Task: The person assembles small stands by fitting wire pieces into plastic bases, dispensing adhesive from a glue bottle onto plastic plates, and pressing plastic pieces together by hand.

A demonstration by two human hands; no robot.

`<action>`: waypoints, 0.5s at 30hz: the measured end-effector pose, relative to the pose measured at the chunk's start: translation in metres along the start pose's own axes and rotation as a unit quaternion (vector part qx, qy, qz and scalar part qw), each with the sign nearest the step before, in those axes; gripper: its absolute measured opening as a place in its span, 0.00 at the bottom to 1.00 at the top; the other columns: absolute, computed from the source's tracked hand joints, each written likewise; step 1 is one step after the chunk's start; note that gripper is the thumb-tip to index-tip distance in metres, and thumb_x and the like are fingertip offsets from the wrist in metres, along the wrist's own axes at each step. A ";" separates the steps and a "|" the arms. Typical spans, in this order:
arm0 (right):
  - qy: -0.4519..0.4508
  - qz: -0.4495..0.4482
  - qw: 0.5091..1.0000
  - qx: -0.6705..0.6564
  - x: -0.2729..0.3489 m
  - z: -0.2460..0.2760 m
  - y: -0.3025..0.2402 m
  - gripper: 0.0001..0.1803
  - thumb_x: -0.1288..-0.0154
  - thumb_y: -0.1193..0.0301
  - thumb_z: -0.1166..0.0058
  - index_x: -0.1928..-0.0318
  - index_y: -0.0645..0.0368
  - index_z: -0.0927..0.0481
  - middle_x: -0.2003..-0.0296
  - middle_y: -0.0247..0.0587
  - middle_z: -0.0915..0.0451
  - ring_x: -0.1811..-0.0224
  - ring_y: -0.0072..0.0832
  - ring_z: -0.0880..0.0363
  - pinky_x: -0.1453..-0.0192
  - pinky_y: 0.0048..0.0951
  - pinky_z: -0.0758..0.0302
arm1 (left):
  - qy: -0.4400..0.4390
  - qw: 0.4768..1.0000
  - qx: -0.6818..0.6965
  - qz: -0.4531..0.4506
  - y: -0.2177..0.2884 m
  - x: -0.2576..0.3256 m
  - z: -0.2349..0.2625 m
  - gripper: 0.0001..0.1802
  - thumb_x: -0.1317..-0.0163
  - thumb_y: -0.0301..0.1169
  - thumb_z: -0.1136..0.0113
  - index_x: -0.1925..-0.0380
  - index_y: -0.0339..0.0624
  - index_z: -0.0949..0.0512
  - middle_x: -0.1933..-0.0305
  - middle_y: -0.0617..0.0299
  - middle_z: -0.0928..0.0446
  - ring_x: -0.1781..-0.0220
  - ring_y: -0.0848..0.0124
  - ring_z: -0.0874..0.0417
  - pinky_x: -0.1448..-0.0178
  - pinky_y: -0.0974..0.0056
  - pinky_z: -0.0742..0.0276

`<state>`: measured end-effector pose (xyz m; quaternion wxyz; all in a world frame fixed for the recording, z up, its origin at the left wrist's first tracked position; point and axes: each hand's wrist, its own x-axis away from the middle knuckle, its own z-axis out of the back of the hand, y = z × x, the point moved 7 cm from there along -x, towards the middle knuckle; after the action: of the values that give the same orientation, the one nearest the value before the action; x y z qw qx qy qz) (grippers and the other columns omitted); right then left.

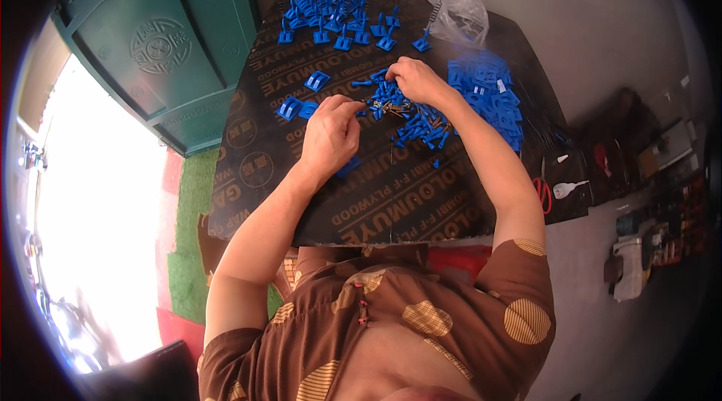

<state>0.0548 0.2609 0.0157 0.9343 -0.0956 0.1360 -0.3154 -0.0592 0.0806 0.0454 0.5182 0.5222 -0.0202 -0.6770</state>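
Observation:
My left hand [329, 135] is closed in a pinch at the left edge of a heap of small blue plastic pegs [423, 129]. Anything between its fingertips is too small to make out. Further back, my right hand [418, 80] dips its curled fingers to the far side of the heap, touching the blue pieces there; what they grip is hidden. Brass-coloured screws [391, 107] lie among the pegs. Blue square clip-like bases [289, 107] rest just left of my left hand, and another blue base [317, 80] sits behind them.
A large pile of flat blue bases [485, 96] lies right. Upright blue stands [331, 17] crowd the far left, with spring-stemmed rods [441, 6] behind and beside them. A clear plastic bag [460, 13], red-handled scissors [542, 195] and a white squeeze bottle [569, 189] are also on the dark board [323, 209].

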 end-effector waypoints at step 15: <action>0.036 0.050 0.998 0.025 0.017 0.003 -0.015 0.15 0.43 0.81 0.57 0.60 0.60 0.17 0.59 0.49 0.23 0.49 0.44 0.28 0.45 0.41 0.29 | 0.009 1.000 -0.002 -0.005 -0.004 -0.001 0.001 0.11 0.52 0.16 0.48 0.68 0.32 0.20 0.69 0.50 0.24 0.64 0.53 0.22 0.59 0.56 0.26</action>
<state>0.0597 0.2388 0.0191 0.9454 -0.0535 0.1665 -0.2750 -0.0628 0.0825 0.0441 0.5161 0.5275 -0.0115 -0.6747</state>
